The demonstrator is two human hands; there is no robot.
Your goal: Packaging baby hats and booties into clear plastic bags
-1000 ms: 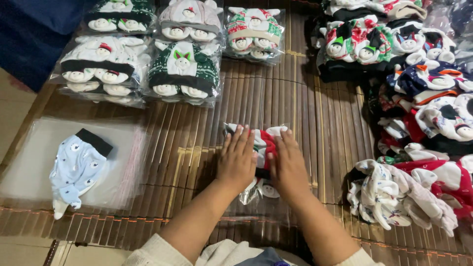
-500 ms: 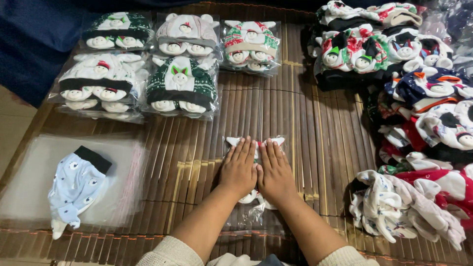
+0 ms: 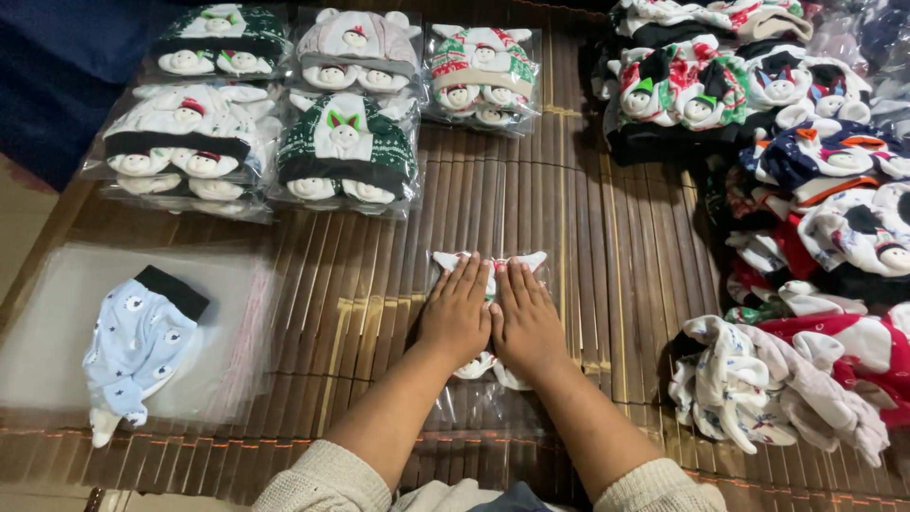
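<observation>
Compared with half a second earlier, the left hand (image 3: 457, 318) and right hand (image 3: 524, 320) remain side by side, fingers flat and extended, gripping nothing, pressing the bagged baby outfit (image 3: 490, 264) onto the slatted tabletop (image 3: 607, 284). Bare slats flank both hands; packed outfits (image 3: 346, 156) lie beyond, loose garments (image 3: 758, 389) right, pale-blue pants (image 3: 137, 346) left.

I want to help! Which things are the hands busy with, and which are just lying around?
Busy with:
- left hand and right hand, flat on the small white hat in its clear bag

Lying around:
- bagged hats
- loose hat pile
- blue hat on empty clear bags
</observation>
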